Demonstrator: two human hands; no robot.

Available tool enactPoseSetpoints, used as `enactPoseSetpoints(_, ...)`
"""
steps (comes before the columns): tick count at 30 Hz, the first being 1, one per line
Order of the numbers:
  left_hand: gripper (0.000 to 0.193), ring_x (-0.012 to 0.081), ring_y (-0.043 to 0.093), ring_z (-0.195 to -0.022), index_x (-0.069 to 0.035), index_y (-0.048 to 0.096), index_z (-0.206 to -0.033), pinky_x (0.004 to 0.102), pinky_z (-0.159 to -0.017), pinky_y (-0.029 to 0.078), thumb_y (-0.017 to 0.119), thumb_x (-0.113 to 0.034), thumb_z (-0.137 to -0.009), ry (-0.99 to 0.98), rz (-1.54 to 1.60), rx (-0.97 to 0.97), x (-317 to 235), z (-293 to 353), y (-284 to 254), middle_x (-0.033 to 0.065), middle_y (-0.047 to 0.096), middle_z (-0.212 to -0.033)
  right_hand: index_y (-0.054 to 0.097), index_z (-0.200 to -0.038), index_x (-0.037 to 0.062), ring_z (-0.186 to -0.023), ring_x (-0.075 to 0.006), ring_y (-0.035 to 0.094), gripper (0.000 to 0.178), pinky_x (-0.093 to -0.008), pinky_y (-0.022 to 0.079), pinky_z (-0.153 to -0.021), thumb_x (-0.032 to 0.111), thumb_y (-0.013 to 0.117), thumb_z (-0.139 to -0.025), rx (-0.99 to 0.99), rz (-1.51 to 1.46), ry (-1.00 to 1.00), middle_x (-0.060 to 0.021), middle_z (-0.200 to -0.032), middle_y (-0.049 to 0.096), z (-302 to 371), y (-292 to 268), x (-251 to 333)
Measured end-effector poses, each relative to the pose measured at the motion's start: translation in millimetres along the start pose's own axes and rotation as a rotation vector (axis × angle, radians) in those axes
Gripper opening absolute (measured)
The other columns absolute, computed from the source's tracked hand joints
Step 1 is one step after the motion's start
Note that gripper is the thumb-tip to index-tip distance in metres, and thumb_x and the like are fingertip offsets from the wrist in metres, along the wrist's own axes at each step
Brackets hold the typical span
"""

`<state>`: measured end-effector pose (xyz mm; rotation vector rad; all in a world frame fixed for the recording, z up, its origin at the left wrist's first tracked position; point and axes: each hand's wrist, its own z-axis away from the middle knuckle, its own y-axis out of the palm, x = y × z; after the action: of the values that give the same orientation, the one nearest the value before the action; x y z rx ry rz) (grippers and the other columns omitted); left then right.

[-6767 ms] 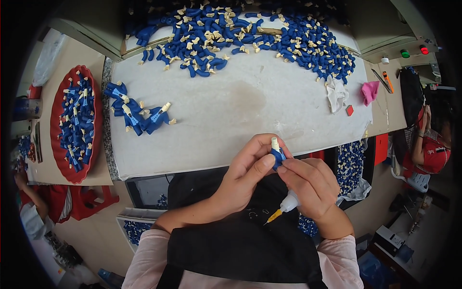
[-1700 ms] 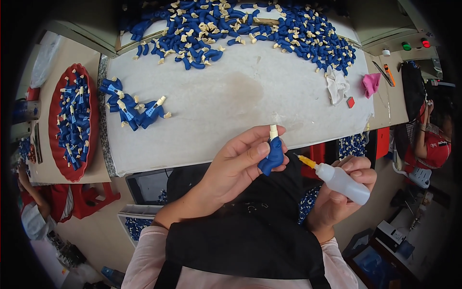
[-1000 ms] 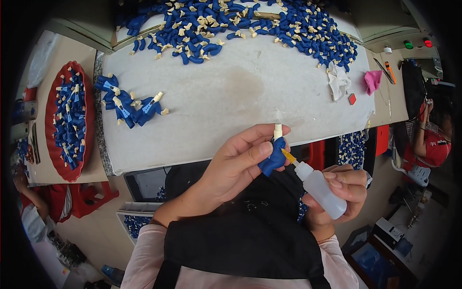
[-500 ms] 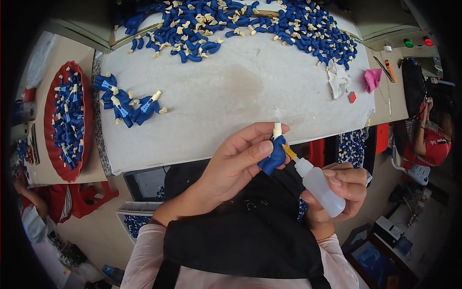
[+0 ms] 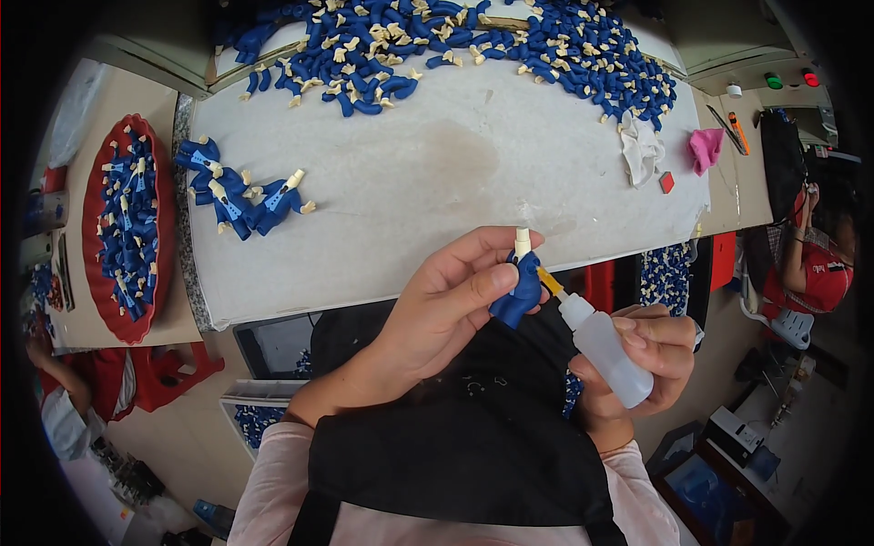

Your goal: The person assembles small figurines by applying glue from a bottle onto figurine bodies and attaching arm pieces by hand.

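Between the thumb and fingers of my left hand is a blue figurine torso, its cream neck peg pointing up. My right hand grips a translucent white squeeze bottle, tilted up to the left. Its yellowish nozzle tip is at the torso's right side, at the shoulder; whether it touches I cannot tell. Several blue torsos with arms attached lie together on the left of the white work surface.
Heaps of blue arms with cream hands cover the far edge. A red scalloped tray of blue figure parts stands at left. At right lie a white cloth, a pink cloth and an orange cutter. A person in red sits far right.
The torso has tipped slightly in my left fingers and shifted a little left. The bottle stays in my right hand with its nozzle near the same shoulder.
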<state>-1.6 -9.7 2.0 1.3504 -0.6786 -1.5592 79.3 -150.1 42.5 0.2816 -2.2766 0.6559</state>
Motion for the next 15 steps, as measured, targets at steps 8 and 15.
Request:
enactPoseSetpoints(8, 0.030, 0.0143, 0.052, -0.086, -0.001, 0.044, -0.109, 0.0262, -0.075, 0.043, 0.051, -0.013, -0.082, 0.058, -0.129, -0.062, 0.2, 0.5, 1.7, 0.0092, 0.051, -0.096, 0.050, -0.086, 0.0063, -0.061, -0.0125, 0.049, 0.041, -0.0237, 0.045, -0.053, 0.019, 0.077, -0.058, 0.046, 0.028, -0.022, -0.0053, -0.077, 0.044, -1.1, 0.6, -0.1)
enactPoseSetpoints(15, 0.026, 0.0165, 0.050, -0.092, -0.003, 0.045, -0.105, 0.0283, -0.081, 0.039, 0.050, -0.010, -0.081, 0.217, -0.282, -0.059, 1.5, -0.4, 0.4, 0.0099, 0.051, -0.095, 0.051, -0.087, 0.0058, -0.061, -0.0121, 0.049, 0.041, -0.0231, 0.045, -0.053, 0.019, 0.077, -0.058, 0.069, 0.037, -0.030, -0.0056, -0.077, 0.045, -1.7, 0.2, 1.4)
